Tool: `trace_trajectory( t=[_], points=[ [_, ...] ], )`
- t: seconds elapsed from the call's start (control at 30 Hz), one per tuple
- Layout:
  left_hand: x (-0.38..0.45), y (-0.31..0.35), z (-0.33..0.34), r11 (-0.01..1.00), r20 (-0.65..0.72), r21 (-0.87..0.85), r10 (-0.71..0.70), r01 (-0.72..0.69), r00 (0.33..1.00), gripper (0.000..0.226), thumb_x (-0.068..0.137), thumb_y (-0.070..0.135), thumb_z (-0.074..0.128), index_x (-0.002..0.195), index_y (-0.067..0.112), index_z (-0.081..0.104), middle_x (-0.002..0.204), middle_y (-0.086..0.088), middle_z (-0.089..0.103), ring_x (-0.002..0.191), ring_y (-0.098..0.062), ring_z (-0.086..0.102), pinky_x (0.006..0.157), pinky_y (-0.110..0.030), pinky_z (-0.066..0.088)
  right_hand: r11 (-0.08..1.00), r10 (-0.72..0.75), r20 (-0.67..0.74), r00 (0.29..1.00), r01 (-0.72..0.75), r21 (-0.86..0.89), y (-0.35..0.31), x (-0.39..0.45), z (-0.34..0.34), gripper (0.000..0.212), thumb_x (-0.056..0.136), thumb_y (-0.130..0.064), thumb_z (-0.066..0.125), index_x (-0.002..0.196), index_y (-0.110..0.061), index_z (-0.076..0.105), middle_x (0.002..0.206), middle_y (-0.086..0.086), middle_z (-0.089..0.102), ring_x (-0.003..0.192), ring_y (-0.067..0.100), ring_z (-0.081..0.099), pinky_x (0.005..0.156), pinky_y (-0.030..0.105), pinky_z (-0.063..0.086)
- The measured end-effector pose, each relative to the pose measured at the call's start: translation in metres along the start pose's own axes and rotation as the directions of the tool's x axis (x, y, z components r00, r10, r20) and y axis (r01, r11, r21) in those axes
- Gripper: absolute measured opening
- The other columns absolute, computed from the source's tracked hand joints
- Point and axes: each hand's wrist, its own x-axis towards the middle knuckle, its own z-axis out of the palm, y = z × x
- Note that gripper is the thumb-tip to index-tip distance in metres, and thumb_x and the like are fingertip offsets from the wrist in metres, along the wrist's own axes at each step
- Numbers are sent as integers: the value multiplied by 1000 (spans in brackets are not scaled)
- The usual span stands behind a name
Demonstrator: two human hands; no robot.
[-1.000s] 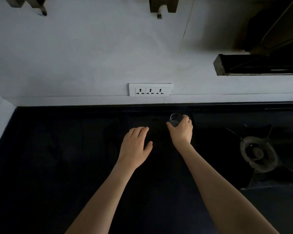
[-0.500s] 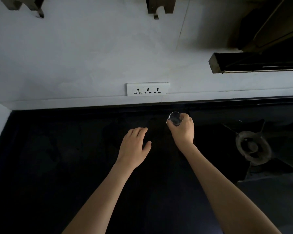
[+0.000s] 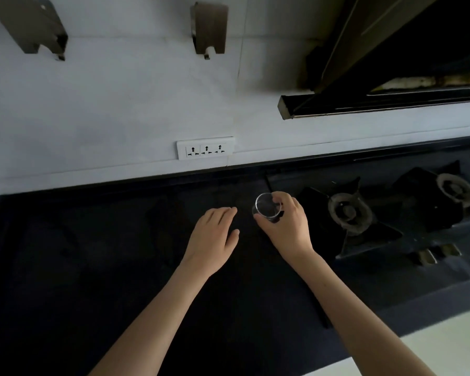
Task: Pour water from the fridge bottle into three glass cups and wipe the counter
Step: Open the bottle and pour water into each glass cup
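Note:
A small clear glass cup [image 3: 266,206] stands upright over the black counter [image 3: 79,253], and my right hand [image 3: 285,226] grips it with thumb and fingers curled round its side. My left hand [image 3: 213,237] lies just left of the cup, palm down with fingers loosely together on or just above the counter, holding nothing. No bottle and no other cups are in view. Whether the cup's base touches the counter is hard to tell in the dim light.
A gas stove with two burners [image 3: 347,211] sits right of the cup. A range hood [image 3: 391,99] hangs above it. A white socket strip [image 3: 205,147] is on the wall behind. Two brackets [image 3: 209,28] hang higher up. The counter's front edge [image 3: 391,316] runs at lower right.
My view has swung right, showing more of the stove and the second burner. My right hand still grips the cup, its rim now showing more fully. My left hand stays flat beside it.

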Motion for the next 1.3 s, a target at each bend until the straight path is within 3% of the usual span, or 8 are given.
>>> trace_trajectory(
  t=[0.2, 0.33, 0.4, 0.53, 0.63, 0.87, 1.0, 1.3],
  points=[
    [-30, 48, -8, 956, 45, -292, -23, 35, 999, 47, 99, 34, 47, 143, 20, 42, 139, 6, 50, 129, -8, 44, 108, -26, 37, 1000, -24, -22, 999, 24, 2, 1, -65, -46, 53, 76, -36, 78, 123, -26, 54, 113, -15, 53, 109, 9, 51, 89, 27, 47],
    [-48, 90, -2, 756, 202, -619, -108, 212, 973, 35, 101, 31, 45, 133, 22, 53, 121, 10, 63, 111, 1, 56, 92, -12, 42, 1000, -1, -50, 999, 1, 0, 22, -112, -75, 58, 74, -43, 74, 126, -31, 51, 115, -20, 51, 111, 7, 50, 90, 26, 47],
    [-56, 115, 4, 604, 321, -728, -119, 325, 939, 29, 101, 29, 44, 123, 20, 61, 103, 6, 71, 98, -2, 63, 87, -17, 48, 1000, 21, -67, 997, -22, -7, 35, -135, -90, 55, 73, -46, 72, 123, -36, 50, 111, -25, 49, 108, 4, 49, 88, 23, 47],
    [-72, 171, 25, 408, 527, -755, -90, 514, 845, 28, 99, 25, 45, 103, 13, 70, 89, -7, 75, 88, -21, 70, 82, -31, 55, 998, 53, -134, 990, -56, -15, 62, -183, -122, 47, 74, -52, 73, 112, -44, 47, 101, -34, 47, 99, 1, 50, 80, 16, 42],
    [-91, 218, 45, 361, 612, -722, -66, 590, 788, 31, 100, 25, 44, 100, 10, 71, 90, -14, 75, 88, -24, 71, 76, -28, 55, 994, 109, -184, 977, -111, -2, 89, -223, -149, 44, 76, -43, 77, 113, -36, 54, 103, -24, 53, 101, 9, 53, 83, 24, 47],
    [-149, 342, 89, 422, 688, -684, 99, 596, 719, 21, 94, 22, 53, 87, 9, 68, 80, -4, 71, 73, -13, 68, 64, -20, 52, 960, 275, -262, 925, -279, 25, 153, -329, -227, 50, 78, -32, 78, 122, -24, 56, 110, -17, 50, 107, 13, 49, 86, 23, 37],
    [-174, 414, 112, 495, 716, -657, 173, 569, 676, 21, 95, 23, 53, 90, 7, 65, 82, -4, 72, 74, -13, 69, 69, -24, 53, 924, 375, -307, 875, -379, 48, 187, -378, -272, 56, 81, -29, 76, 131, -20, 51, 126, -3, 55, 118, 16, 48, 92, 21, 35],
    [-178, 540, 160, 637, 772, -604, 321, 479, 548, 22, 97, 22, 48, 94, 6, 64, 84, -6, 69, 74, -16, 68, 78, -32, 54, 844, 509, -480, 715, -525, 111, 256, -428, -347, 58, 82, -36, 75, 133, -20, 51, 128, -4, 56, 118, 14, 49, 88, 20, 37]
  ],
)
